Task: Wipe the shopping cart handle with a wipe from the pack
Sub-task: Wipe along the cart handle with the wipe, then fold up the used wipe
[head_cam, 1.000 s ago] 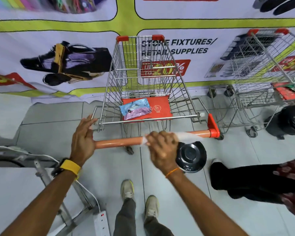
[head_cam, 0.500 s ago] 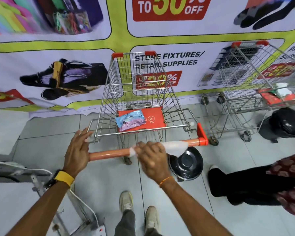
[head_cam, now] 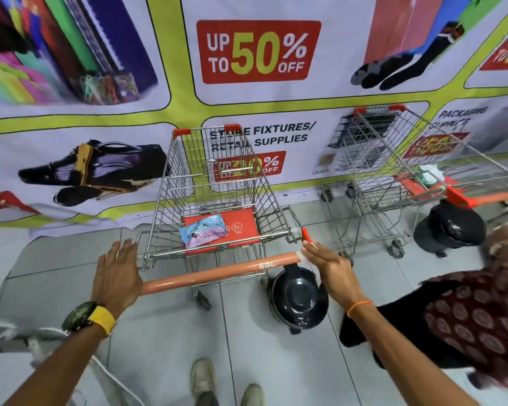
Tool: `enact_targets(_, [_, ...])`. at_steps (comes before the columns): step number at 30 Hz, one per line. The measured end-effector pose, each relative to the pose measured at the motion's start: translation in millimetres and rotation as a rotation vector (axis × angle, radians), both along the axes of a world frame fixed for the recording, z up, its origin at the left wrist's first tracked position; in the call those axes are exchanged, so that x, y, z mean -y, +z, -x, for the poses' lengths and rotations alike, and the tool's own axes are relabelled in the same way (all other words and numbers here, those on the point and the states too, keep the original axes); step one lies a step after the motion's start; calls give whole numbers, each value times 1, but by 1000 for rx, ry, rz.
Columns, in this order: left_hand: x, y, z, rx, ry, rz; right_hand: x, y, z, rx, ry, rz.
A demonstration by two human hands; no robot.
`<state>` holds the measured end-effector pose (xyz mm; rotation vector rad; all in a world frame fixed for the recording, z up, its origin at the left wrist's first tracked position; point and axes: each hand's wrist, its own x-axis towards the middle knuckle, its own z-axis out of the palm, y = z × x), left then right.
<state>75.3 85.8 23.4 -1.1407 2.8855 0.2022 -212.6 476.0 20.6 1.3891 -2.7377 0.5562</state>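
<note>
A wire shopping cart [head_cam: 214,183] stands in front of me with its orange handle [head_cam: 217,273] running across. My left hand [head_cam: 116,276] rests on the handle's left end. At the right end, my right hand [head_cam: 330,268] is closed over the handle with a white wipe [head_cam: 302,255] under it; only a small edge of the wipe shows. The blue and pink wipe pack [head_cam: 204,231] lies on the cart's red child seat [head_cam: 241,227].
A second cart [head_cam: 393,168] stands to the right. A black round bin [head_cam: 298,297] sits on the floor under the handle's right end, another black bin [head_cam: 449,227] further right. A person in dark patterned clothing [head_cam: 464,312] is at the right. Cables lie at left.
My right hand has slid the wipe from the middle of the handle to its right end. The camera has tilted up. My left hand stays on the left end.
</note>
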Motion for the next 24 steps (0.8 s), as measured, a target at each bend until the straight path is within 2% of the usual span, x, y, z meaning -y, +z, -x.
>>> enact_targets(5, [-37, 25, 35, -126, -106, -39, -1, 45, -1, 127, -268, 136])
enact_targets(9, [-93, 48, 81, -253, -308, -270, 12, 71, -13, 529, -382, 300])
enact_targets(11, [-124, 60, 105, -291, -442, -419, 19, 77, -16, 647, -407, 376])
enact_targets(13, [-152, 66, 127, -292, -534, -524, 29, 84, -20, 773, -475, 553])
enact_targets(16, [-186, 74, 150, -280, -511, -708, 42, 89, -21, 963, -575, 794])
enact_targets(19, [-204, 77, 167, -355, -406, -948, 50, 100, -23, 1049, -675, 958])
enact_targets(22, [-208, 74, 183, -398, -312, -1062, 50, 107, -25, 1193, -728, 1115])
enact_targets(24, [-210, 75, 189, -368, -341, -1095, 49, 103, -24, 1297, -752, 1154])
